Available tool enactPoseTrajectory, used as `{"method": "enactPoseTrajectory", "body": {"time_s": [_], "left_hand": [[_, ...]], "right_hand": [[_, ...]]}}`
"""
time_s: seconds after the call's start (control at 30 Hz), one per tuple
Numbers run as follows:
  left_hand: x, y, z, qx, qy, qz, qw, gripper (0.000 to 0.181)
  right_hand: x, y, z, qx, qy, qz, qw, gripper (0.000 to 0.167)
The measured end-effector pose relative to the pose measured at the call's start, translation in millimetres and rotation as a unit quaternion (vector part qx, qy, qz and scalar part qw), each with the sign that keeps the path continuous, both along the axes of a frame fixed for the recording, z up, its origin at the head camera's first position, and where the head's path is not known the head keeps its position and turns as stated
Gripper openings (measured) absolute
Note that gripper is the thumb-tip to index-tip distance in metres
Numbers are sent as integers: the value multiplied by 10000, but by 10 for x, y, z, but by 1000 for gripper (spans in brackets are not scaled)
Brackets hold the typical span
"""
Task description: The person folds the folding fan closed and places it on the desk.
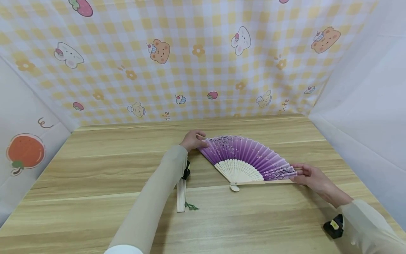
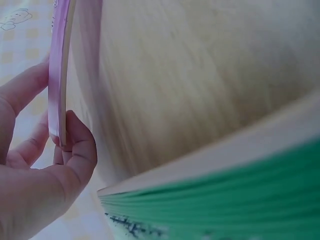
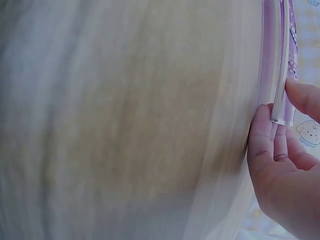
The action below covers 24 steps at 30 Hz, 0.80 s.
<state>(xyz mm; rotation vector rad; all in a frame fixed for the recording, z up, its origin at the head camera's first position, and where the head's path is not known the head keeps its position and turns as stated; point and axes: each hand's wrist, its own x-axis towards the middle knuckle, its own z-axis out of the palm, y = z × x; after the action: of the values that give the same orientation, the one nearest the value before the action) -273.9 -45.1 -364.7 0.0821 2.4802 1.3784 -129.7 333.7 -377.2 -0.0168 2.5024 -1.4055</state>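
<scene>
Fan (image 1: 244,157) spread between the fingers, left hand (image 1: 192,140) pinching one end rib, right hand (image 1: 312,179) pinching the other; table (image 1: 253,218) reaches past both, back edge (image 1: 190,122) beyond the left fingertips.

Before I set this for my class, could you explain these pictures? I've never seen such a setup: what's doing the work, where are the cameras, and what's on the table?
There is no machine: a person works with two bare hands. The wide picture comes from a camera worn on the head; the two close ones come from cameras on each wrist. At the wooden table, the left hand and right hand pinch opposite ends of a spread purple fan. Partly hidden by the left sleeve lies a folded fan with a green tassel beside it.
</scene>
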Motion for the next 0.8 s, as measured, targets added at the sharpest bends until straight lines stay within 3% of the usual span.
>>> {"method": "enactPoseTrajectory", "body": {"time_s": [0.33,0.57,0.8], "left_hand": [[23,-14,67,146,-44,-54,9999,45],[33,-71,91,226,-68,-297,9993,45],[58,-121,121,49,-123,-448,9989,47]], "right_hand": [[-3,-17,0,-7,-34,-141,9999,59],[-3,-17,5,-44,-22,-206,9998,60],[7,-23,5,-542,-152,-299,9980,59]]}}
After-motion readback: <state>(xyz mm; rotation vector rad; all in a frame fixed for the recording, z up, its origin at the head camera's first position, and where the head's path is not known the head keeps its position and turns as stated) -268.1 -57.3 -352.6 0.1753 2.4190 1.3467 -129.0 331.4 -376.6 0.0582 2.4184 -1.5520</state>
